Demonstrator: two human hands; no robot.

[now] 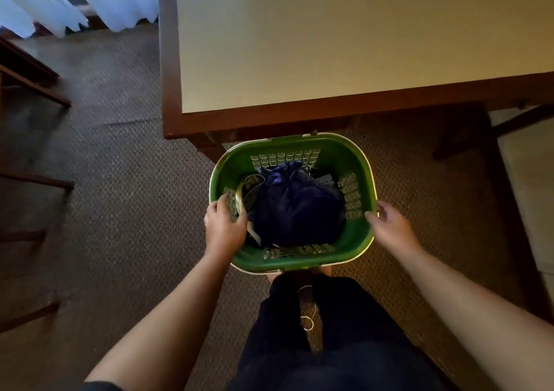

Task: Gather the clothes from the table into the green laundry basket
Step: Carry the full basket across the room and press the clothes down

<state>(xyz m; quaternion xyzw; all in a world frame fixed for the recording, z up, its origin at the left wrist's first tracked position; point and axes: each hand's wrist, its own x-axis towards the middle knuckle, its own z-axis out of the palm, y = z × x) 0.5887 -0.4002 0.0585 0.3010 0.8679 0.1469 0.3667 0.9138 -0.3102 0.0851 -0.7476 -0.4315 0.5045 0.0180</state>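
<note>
The green laundry basket (338,148) sits low in front of me, just before the table's near edge. Inside lies a bundle of dark blue clothes (293,208), with a pale strap or cloth strip (239,199) at its left. My left hand (223,226) is wrapped over the basket's left rim, fingers inside the wall. My right hand (389,226) is at the right rim, fingers curled against the rim's outer edge. The table (329,40) has a pale top with a dark wooden border, and no clothes show on the part in view.
Brown carpet (120,181) covers the floor. Dark wooden chair legs (33,88) stand at the left. White curtains (90,1) hang at the top left. A table leg and crossbar (467,133) are at the right. My dark trousers (323,330) fill the bottom centre.
</note>
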